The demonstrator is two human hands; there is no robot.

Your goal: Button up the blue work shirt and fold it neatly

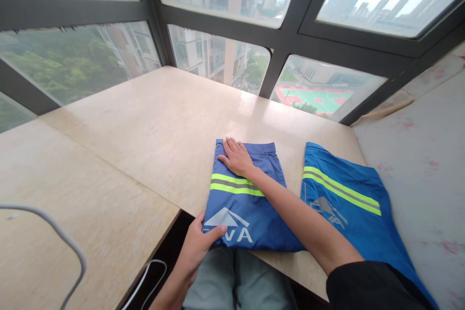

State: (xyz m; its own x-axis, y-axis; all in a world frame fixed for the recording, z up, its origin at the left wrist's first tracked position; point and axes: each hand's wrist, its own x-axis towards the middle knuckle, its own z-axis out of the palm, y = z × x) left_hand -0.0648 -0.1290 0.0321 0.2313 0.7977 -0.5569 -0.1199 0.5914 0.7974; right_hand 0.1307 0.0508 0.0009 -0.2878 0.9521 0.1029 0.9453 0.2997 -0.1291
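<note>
Apparently smoothing is the step in hand: the left grip [199,241] pinches the near-left edge of a folded blue workwear garment [254,207], thumb on top, other fingers mostly hidden. The right grip [236,156] is unclenched, palm down across the garment's far end, grasping nothing. That garment lies on the marbled worktop [141,121] with its reflective band [230,184] crossing between the two grips. I judge that the next move calls for steady pressure from the right palm while the left squares the near edge. To the garment's right lies a brighter blue garment [350,213]; well to its left curves a grey cable [74,243]; beyond it stand windows [221,55].
</note>
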